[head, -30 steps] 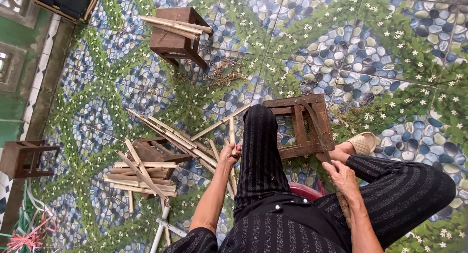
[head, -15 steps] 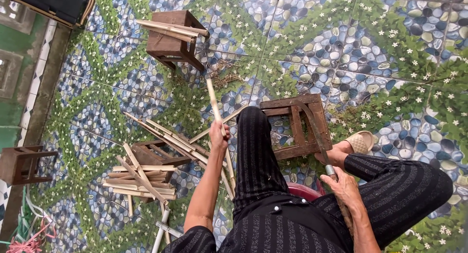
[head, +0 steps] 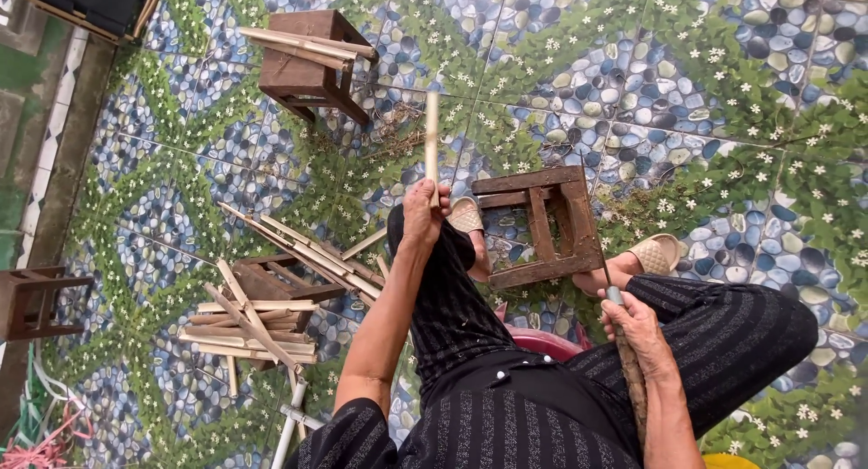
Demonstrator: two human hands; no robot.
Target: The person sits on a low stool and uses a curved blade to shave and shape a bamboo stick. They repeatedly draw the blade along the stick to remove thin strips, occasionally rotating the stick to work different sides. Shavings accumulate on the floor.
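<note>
Striped dark trousers and a matching top fill the near edge of the floor, where a person sits on a low pink seat [head: 542, 342]. Their right hand [head: 633, 329] is clenched around the wooden handle of a blade tool [head: 624, 360], its thin metal end pointing up toward the stool frame. The left hand [head: 423, 217], resting on the raised knee, is closed around the lower end of a bamboo stick [head: 432, 143], which stands nearly upright above the fist. That stick looks light, stiff and smooth, probably easy to split along its length; the low grip gives control, though the free top would likely waver. Just beyond the knees a small wooden stool frame [head: 540, 225] lies on the pebble-patterned floor [head: 705, 98] between two sandalled feet. Toward the left edge, cut bamboo strips [head: 249, 324] are heaped loosely over another frame. Farther off, a brown stool [head: 307, 66] carries more sticks across its top.
</note>
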